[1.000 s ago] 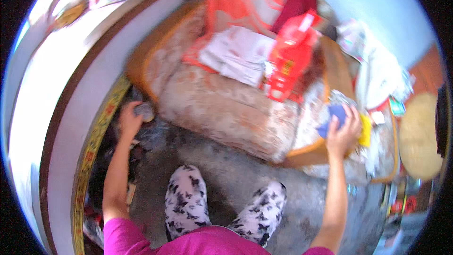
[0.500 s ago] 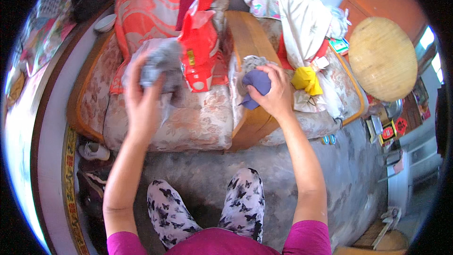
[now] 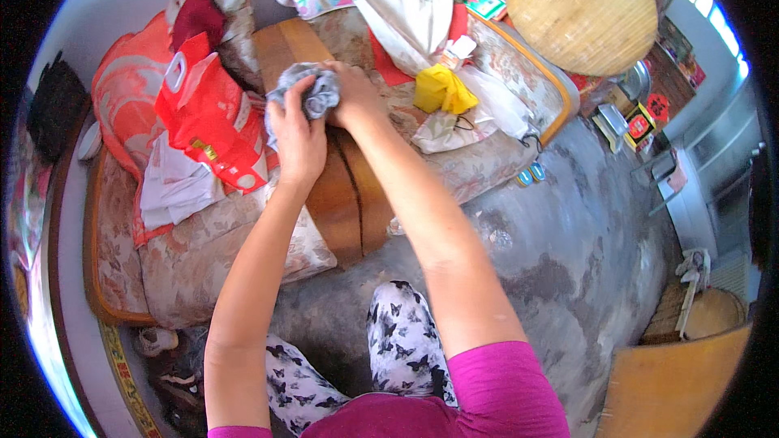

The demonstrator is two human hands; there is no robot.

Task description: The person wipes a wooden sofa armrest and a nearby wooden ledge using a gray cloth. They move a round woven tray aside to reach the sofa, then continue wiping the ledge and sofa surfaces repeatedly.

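A crumpled grey cloth (image 3: 323, 96) was found clasped in the left hand (image 3: 299, 130) above the wooden armrests (image 3: 333, 207); the right hand's (image 3: 355, 96) grip, alongside, could not be determined. The cloth was judged light, soft, best taken by its bunched middle.

Grey cloth (image 3: 320, 94) hides the fingertips of the right hand (image 3: 355, 96).

Left hand (image 3: 299, 136) clutches the crumpled grey cloth (image 3: 323, 96), right hand (image 3: 359, 97) close alongside; red bag (image 3: 213, 118) left, yellow cloth (image 3: 444, 89) right!
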